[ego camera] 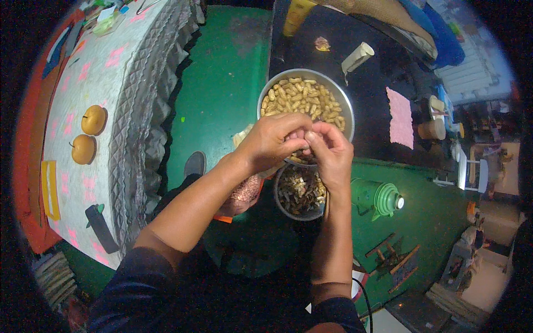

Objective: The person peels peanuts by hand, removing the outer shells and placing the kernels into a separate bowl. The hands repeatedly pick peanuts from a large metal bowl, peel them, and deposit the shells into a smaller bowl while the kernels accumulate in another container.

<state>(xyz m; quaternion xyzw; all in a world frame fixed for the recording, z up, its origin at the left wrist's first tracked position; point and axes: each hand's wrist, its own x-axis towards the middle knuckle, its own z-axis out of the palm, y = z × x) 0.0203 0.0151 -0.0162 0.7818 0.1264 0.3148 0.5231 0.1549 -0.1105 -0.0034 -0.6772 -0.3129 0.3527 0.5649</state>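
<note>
My left hand (281, 135) and my right hand (333, 150) meet fingertip to fingertip over the near part of a wide metal bowl (350, 110). Between the pinched fingers is something small, mostly hidden, that looks like a peanut. Unshelled peanuts (302, 98) fill the bowl. Just below it, partly behind my right wrist, a smaller metal pot (287, 213) holds dark, broken shells (297, 193). Under my left forearm sits a bag of pinkish shelled peanuts (245, 192), partly covered by the arm.
The big bowl rests on a dark tabletop (366, 137) with a paper roll (358, 58) and a pink cloth (400, 118). Right of the pot stands a green thermos (377, 199). Two pears (93, 120) lie on a quilted cover (104, 79) at left. A small wooden stool (393, 260) is lower right.
</note>
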